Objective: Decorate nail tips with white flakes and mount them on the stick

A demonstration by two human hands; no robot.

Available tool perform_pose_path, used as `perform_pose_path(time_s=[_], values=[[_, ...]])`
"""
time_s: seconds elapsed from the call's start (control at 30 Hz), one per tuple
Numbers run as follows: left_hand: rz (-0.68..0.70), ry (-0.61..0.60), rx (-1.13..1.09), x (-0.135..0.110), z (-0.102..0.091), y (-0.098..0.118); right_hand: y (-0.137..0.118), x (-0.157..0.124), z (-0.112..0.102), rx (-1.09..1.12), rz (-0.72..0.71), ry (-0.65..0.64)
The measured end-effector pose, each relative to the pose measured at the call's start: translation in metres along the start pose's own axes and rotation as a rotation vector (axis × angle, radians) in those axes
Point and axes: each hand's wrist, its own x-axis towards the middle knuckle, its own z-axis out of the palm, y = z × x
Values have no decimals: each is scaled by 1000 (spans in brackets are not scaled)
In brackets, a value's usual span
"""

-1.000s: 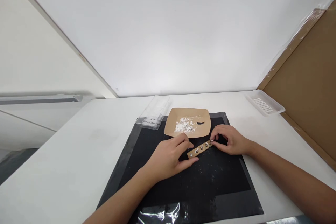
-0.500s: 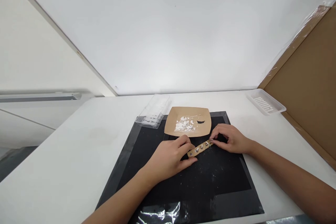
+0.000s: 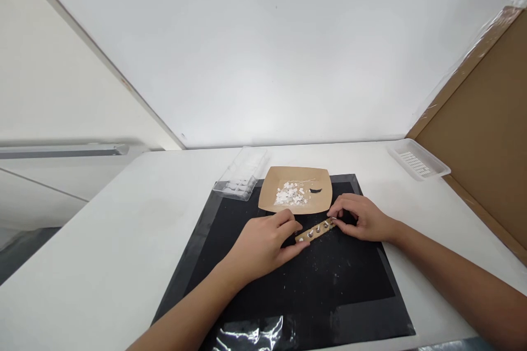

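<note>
A narrow tan strip carrying a row of small round shiny pieces lies slanted on the black mat. My left hand has closed its thumb and fingers about the strip's left end. At the other end is my right hand, its thumb and fingertips pinched together against the strip. Whether a tiny piece is between those right fingertips is too small to tell. Just beyond the hands, a brown paper tray holds many white bits and one dark curved piece.
A clear plastic box overlaps the mat's far left corner. Further right, a translucent tray with white tabs sits by a cardboard panel. The white table meets a white wall behind. Pale specks dot the mat.
The strip and my left fingers have shifted slightly, and a white spot now shows near its left end. My right hand stays pinched at the right end.
</note>
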Motion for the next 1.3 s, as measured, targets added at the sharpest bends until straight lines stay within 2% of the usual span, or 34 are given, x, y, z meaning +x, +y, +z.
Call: perform_pose_path(time_s=[0.1,0.27,0.4,0.63,1.03,1.3], values=[[-80,7,64,2,-7,-4,-2,1,0,1,-6,-6],[-165,-201,125,5,-13,-7,-5,2,0,10,0,-2],[-189,-262,101,4,-11,-4,-6,3,0,22,-5,5],[-111,-278,88,2,-6,-7,-8,3,-1,17,4,-3],[-86,-286,-6,5,-8,-9,-5,2,0,18,10,-9],[-68,-185,-204,3,-17,-8,-7,3,0,6,1,-2]])
